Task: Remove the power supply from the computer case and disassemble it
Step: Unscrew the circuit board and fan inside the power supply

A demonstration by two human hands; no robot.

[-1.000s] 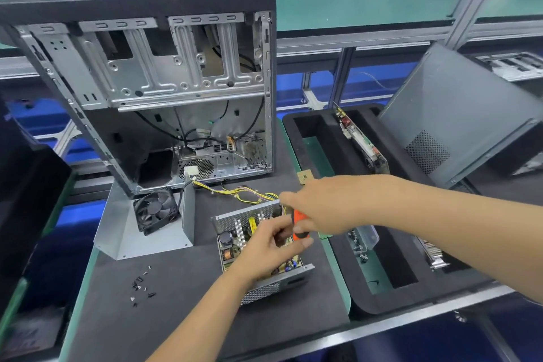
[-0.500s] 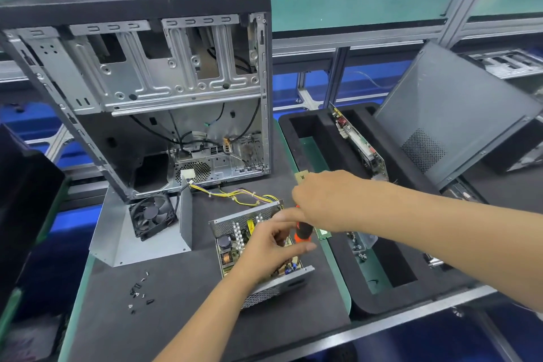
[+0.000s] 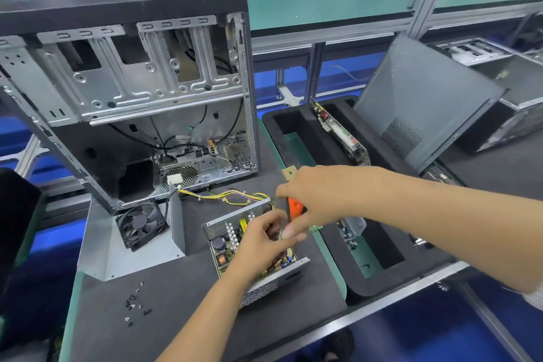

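Mat [image 3: 182, 303]: PSU [image 3: 226, 232] long axis near-far.

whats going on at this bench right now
A person is taking apart a power supply that already sits out of the computer case, cover off. The right hand grips an orange-handled screwdriver over it while the left hand reaches into the board. Loose screws lie on the mat.

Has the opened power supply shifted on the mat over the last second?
No. The power supply sits the same way beside the fan cover and below the computer case; only the camera moved.
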